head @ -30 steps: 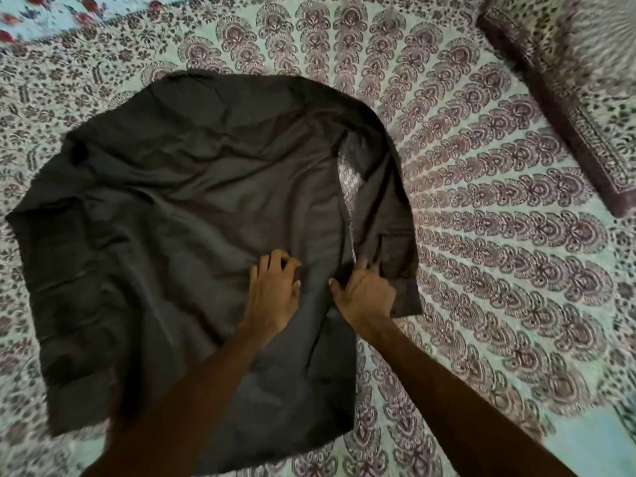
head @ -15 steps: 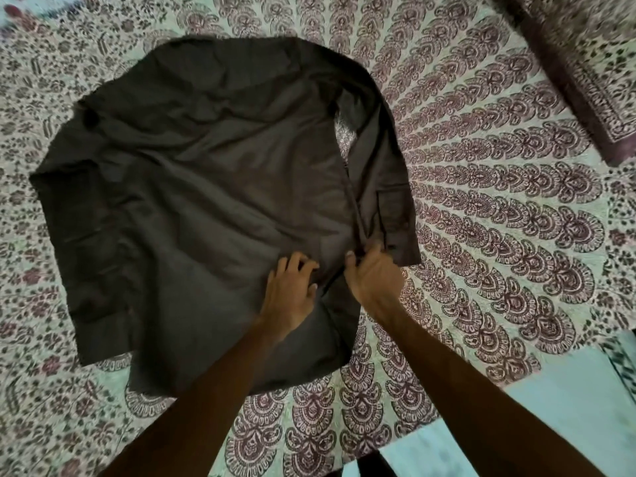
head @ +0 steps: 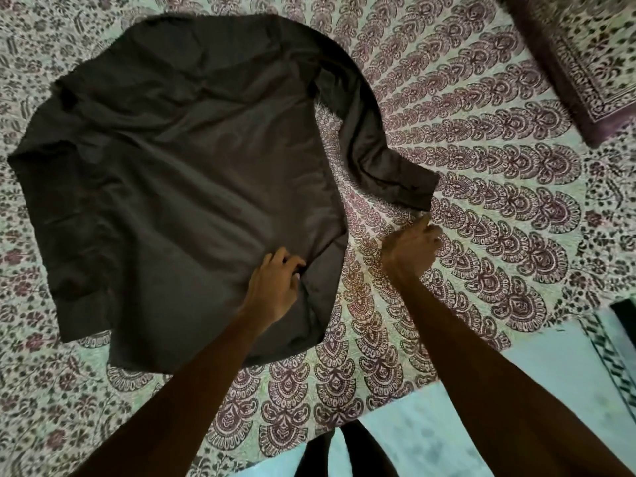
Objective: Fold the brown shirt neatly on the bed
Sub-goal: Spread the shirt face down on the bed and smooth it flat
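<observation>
Head | left hand [head: 275, 287] grips brown shirt [head: 189, 166] | right hand [head: 411, 247] beside sleeve [head: 378, 149]

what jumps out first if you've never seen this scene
A big brown shirt lies spread across the patterned bedsheet, filling the left and middle. At its near edge the left hand grips the cloth, while the right hand is just short of the cuff of the loose sleeve.

Bed [head: 406, 383] covered by a pale cotton sheet [head: 499, 166] printed with maroon fan-shaped motifs. Spread flat and wrinkled across it, a dark brown cloth shirt [head: 192, 173], its long sleeve [head: 375, 142] curving out to the right. At the far right corner, a rectangular maroon-bordered printed pillow [head: 592, 53].
</observation>
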